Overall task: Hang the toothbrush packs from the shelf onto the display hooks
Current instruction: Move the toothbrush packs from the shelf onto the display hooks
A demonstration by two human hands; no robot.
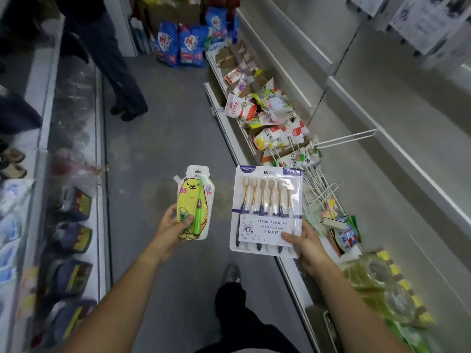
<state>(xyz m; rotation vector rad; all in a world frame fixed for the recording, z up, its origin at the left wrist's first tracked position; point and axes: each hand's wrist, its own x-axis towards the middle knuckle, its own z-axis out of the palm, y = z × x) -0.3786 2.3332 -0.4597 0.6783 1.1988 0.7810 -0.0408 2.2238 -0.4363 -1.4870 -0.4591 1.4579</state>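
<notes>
We hold 2 packs: our left grip [175,225] is closed on the bear toothbrush pack [193,202], our right grip [303,240] on the 6-brush pack [267,212]. Both sit left of the wire display hook [346,138]; next, we thread a hang-hole onto it.

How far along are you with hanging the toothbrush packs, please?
Nothing visibly hung yet. In hand: left hand holds the yellow bear kids' toothbrush pack; right hand holds the six-brush YIKOJIFE pack. Left: both go onto hooks; the white wire hook looks bare.
</notes>
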